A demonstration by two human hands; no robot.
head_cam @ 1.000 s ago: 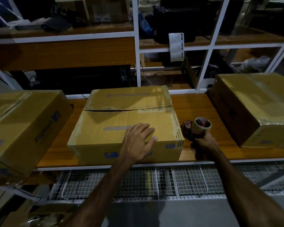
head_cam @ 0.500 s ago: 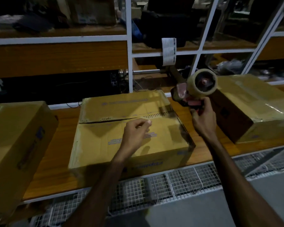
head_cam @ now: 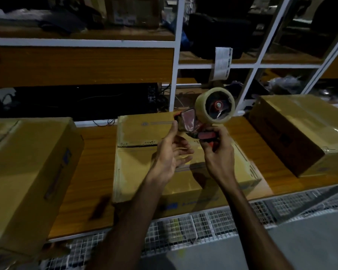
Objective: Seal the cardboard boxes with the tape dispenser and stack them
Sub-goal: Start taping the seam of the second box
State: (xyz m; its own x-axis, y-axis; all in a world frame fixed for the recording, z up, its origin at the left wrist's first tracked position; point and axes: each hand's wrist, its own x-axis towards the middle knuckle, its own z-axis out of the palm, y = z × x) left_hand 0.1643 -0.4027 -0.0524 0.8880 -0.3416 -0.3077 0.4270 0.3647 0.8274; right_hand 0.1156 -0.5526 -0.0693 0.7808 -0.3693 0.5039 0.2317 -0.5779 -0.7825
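A red tape dispenser with a roll of clear tape is held up above the middle cardboard box. My right hand grips its red handle. My left hand is raised beside the dispenser's front end, thumb touching the blade guard, fingers apart. The middle box lies flat on the wooden shelf with its two top flaps closed and an open seam between them. A second box sits to the left and a taped box to the right.
White metal shelving rises behind the boxes, holding dark items and a hanging paper label. A wire mesh rack runs below the shelf's front edge. A small dark strip lies on the shelf left of the middle box.
My right hand has lifted the dispenser off the shelf to above the middle box. My left hand has left the box top and risen to the dispenser's front end.
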